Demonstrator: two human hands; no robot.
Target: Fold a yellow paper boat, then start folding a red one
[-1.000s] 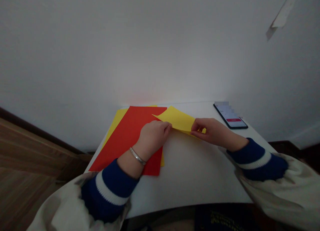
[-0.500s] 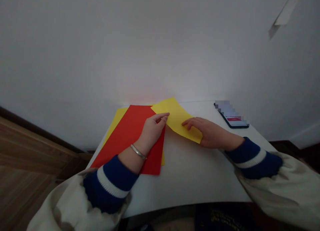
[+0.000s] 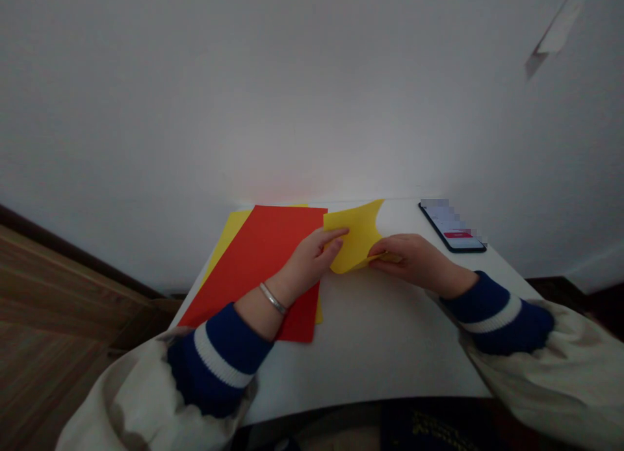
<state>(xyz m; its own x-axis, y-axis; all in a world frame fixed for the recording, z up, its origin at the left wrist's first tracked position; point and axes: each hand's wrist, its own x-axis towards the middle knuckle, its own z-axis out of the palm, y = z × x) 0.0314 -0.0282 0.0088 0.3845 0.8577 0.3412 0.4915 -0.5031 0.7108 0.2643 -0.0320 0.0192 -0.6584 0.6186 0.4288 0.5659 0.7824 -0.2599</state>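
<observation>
One yellow sheet (image 3: 361, 230), long axis sideways: parted left fingers (image 3: 334, 234) touch it, right fingers (image 3: 387, 245) pinch it.

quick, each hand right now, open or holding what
Left hand: touching the curled yellow sheet; grip unclear.
Right hand: closed, pinching the curled yellow sheet.

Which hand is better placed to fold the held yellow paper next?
Probably the right hand: it pinches the yellow paper at its curled near edge, while the left hand touches the left part.
</observation>
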